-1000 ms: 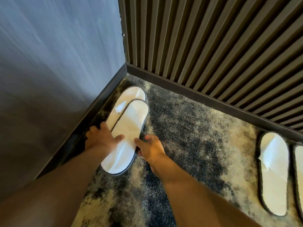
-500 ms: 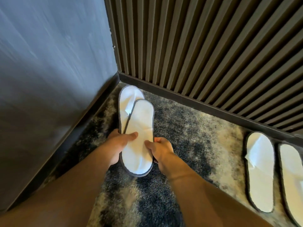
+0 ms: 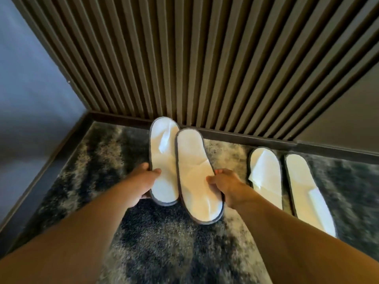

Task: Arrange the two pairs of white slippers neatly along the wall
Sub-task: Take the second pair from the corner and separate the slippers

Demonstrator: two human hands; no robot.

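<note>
Hands each pinch one white slipper at mid-length, thumb on top: the left hand (image 3: 144, 181) holds the left slipper (image 3: 163, 160), the right hand (image 3: 227, 182) holds the right slipper (image 3: 194, 175), whose inner edge overlaps its mate. Both point toe-first at the slatted wall (image 3: 205, 64) and its baseboard (image 3: 235, 135), seemingly so they can be set down parallel. The second pair (image 3: 285, 181) already lies on the mottled carpet (image 3: 160, 242) just to the right, toes to the same baseboard, giving a line to match.
</note>
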